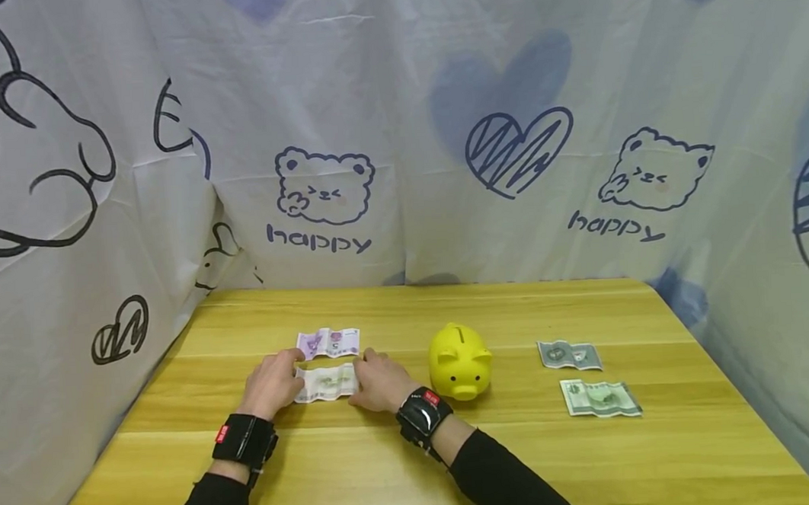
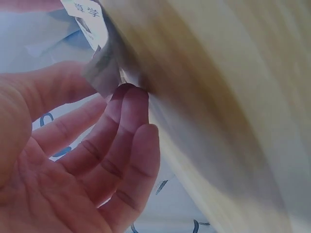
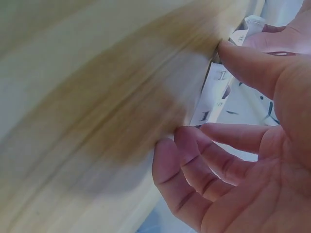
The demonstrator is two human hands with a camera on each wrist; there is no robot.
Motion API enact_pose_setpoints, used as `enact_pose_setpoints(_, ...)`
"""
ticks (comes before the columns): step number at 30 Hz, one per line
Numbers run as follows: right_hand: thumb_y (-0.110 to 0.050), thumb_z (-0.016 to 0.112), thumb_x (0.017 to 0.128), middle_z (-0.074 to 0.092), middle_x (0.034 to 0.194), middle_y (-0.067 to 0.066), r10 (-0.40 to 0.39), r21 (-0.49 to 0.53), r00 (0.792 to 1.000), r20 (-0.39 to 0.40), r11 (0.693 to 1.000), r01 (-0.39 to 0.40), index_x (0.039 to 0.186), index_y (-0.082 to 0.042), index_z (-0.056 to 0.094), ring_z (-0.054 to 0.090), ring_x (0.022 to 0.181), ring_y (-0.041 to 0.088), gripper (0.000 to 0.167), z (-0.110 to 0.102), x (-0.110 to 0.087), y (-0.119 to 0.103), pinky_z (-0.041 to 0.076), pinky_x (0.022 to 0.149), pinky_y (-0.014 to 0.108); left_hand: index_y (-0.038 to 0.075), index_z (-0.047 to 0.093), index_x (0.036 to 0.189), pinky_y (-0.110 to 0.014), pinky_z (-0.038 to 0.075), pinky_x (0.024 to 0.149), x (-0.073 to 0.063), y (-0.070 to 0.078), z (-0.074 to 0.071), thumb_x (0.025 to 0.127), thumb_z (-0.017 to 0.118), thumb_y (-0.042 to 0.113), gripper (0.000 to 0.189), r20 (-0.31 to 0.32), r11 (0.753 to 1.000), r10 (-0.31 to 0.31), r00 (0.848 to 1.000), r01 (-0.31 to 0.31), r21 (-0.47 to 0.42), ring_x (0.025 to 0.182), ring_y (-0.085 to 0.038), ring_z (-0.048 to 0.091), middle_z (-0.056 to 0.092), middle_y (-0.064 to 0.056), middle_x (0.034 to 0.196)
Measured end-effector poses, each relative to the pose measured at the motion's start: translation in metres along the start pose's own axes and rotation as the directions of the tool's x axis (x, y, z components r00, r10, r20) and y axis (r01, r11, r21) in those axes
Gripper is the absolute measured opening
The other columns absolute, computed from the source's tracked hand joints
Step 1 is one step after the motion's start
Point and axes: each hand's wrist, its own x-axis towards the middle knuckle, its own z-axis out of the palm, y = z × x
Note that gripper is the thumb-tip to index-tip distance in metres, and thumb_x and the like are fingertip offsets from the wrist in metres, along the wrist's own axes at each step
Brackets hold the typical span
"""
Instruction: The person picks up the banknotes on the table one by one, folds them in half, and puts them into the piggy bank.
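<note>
A pale banknote with a faint greenish pattern [image 1: 327,383] lies crosswise between my two hands on the wooden table. My left hand [image 1: 270,383] holds its left end; in the left wrist view, the raised corner of the banknote [image 2: 103,73] sits between thumb and fingertips. My right hand [image 1: 384,383] is at the other end, thumb and curled fingers at opposite edges of the banknote [image 3: 210,97], with fingertips right at the tabletop. Just beyond it lies a creased purple banknote [image 1: 328,343]. A yellow piggy bank [image 1: 460,362] stands right of my right hand, its slot on top.
Two greenish banknotes lie right of the piggy bank, a darker one [image 1: 569,355] farther back and a lighter one [image 1: 600,398] nearer. A printed cloth [image 1: 410,229] hangs behind the wooden table [image 1: 361,468] and along its sides.
</note>
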Motion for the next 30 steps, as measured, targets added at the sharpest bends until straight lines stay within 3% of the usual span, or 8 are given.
enact_pose_setpoints(7,-0.042,0.076,0.083,0.056,0.118,0.012,0.001,0.019,1.000,0.019,1.000,-0.001,0.131,-0.006,0.058,0.056,0.095,0.021,0.063,-0.0008,0.0011,0.0021,0.052,0.075,0.032,0.000,0.064,0.121,-0.035,0.044,0.061,-0.0008,0.0003,-0.0005,0.079,0.062,-0.001,0.042,-0.015,1.000,0.021,1.000,-0.021,-0.003,0.077,-0.024,0.056,0.068,-0.015,0.098)
enact_pose_setpoints(11,-0.041,0.078,0.081,0.056,0.117,0.012,0.001,0.060,1.000,0.018,0.998,-0.002,0.127,-0.006,0.059,0.055,0.091,0.019,0.061,-0.0004,0.0018,0.0036,0.051,0.073,0.030,0.001,0.064,0.121,-0.034,0.043,0.060,-0.0010,0.0007,-0.0005,0.079,0.062,-0.001,0.042,-0.040,0.999,0.043,0.998,-0.043,-0.003,0.075,-0.023,0.056,0.067,-0.013,0.093)
enact_pose_setpoints(18,-0.032,0.084,0.077,0.058,0.121,0.015,0.018,0.185,1.000,0.002,0.983,-0.018,0.139,-0.002,0.047,0.058,0.094,0.018,0.079,0.0008,0.0014,0.0049,0.053,0.088,0.032,0.001,0.066,0.119,-0.032,0.041,0.056,-0.0011,0.0030,-0.0014,0.080,0.063,0.002,0.040,-0.089,0.998,0.069,0.994,-0.070,-0.008,0.071,-0.021,0.055,0.067,-0.011,0.088)
enact_pose_setpoints(25,-0.021,0.086,0.074,0.063,0.118,0.014,0.032,0.329,0.999,-0.023,0.944,-0.023,0.134,-0.002,0.045,0.061,0.097,0.019,0.075,-0.0009,0.0019,0.0070,0.052,0.089,0.032,0.001,0.069,0.115,-0.033,0.043,0.059,0.0000,0.0067,-0.0021,0.084,0.067,0.008,0.032,-0.104,0.996,0.065,0.992,-0.070,-0.048,0.074,-0.021,0.057,0.068,-0.010,0.089)
enact_pose_setpoints(30,-0.009,0.085,0.072,0.067,0.101,0.013,0.053,0.456,0.998,-0.037,0.889,-0.030,0.132,-0.006,0.039,0.059,0.081,0.016,0.076,-0.0021,0.0027,0.0102,0.051,0.071,0.027,0.001,0.071,0.112,-0.029,0.034,0.054,-0.0006,0.0085,-0.0023,0.084,0.064,0.007,0.029,-0.153,0.991,0.087,0.984,-0.101,-0.083,0.064,-0.019,0.049,0.062,-0.007,0.079)
